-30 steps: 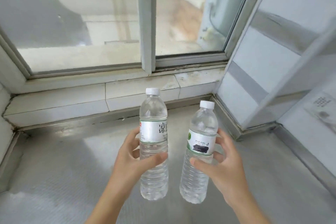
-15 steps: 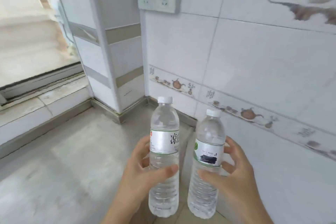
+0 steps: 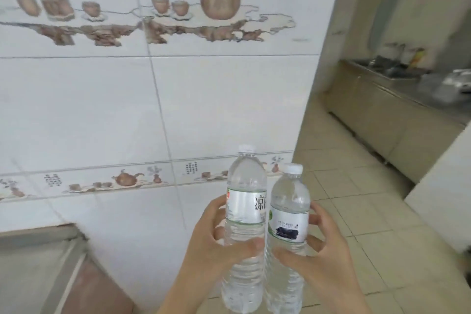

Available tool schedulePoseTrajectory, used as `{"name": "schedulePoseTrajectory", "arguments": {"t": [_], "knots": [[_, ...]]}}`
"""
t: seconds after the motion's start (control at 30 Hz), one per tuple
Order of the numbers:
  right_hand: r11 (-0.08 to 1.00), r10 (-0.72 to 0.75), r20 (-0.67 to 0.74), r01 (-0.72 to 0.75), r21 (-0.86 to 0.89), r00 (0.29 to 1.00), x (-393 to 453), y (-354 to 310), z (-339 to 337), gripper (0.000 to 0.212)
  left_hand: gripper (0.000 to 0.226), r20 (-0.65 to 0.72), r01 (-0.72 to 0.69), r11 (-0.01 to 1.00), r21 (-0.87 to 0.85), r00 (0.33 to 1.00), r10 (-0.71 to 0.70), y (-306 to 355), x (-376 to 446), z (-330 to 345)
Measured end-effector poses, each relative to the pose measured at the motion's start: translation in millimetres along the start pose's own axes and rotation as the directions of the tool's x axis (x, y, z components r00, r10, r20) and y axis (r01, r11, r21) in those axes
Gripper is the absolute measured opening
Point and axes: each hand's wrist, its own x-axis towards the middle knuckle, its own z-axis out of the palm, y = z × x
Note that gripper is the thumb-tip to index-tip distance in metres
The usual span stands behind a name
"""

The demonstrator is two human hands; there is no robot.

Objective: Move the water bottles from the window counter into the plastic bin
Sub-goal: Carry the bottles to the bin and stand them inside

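Observation:
Two clear water bottles with white caps are held upright in front of me, side by side and touching. My left hand (image 3: 216, 250) grips the taller bottle (image 3: 244, 201), which has a silver-white label with a red corner. My right hand (image 3: 321, 260) grips the shorter bottle (image 3: 289, 211), labelled white with a green and black print. Both are in the air, off the counter. No plastic bin is in view.
A white tiled wall (image 3: 153, 109) with teapot pictures fills the left and centre. The end of the steel window counter (image 3: 35, 262) shows at the lower left. To the right, a beige tiled floor (image 3: 356, 199) leads to a steel kitchen unit (image 3: 397, 109) and a white surface edge (image 3: 443, 199).
The view has swung right, away from the window and counter to the tiled wall and kitchen beyond. Both bottles stay in my hands and now sit closer together.

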Motion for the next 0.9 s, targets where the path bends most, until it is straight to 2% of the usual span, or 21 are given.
{"name": "schedulePoseTrajectory", "arguments": {"t": [0.2, 0.43, 0.67, 0.9], "knots": [[0.999, 0.034, -0.281, -0.044, -0.029, 0.959, 42.2, 19.1, -82.8, 0.096, 0.084, 0.279, 0.013, 1.0, 0.01, 0.96, -0.015, -3.3, 82.6, 99.4], [0.992, 0.034, -0.521, -0.09, -0.083, 0.853, 101.2, 24.6, -164.4, 0.091, 0.092, 0.51, -0.005, 1.0, 0.001, 0.86, 0.003, -1.2, 175.5, 206.5], [0.989, 0.027, -0.661, -0.115, -0.089, 0.75, 142.8, 24.6, -243.0, 0.091, 0.086, 0.633, -0.003, 1.0, -0.007, 0.774, 0.007, -4.6, 246.2, 300.6], [0.987, 0.009, -0.713, -0.122, -0.108, 0.701, 200.5, 48.4, -341.3, 0.091, 0.086, 0.652, 0.037, 0.999, -0.018, 0.758, -0.016, -13.5, 300.6, 420.1]]}}
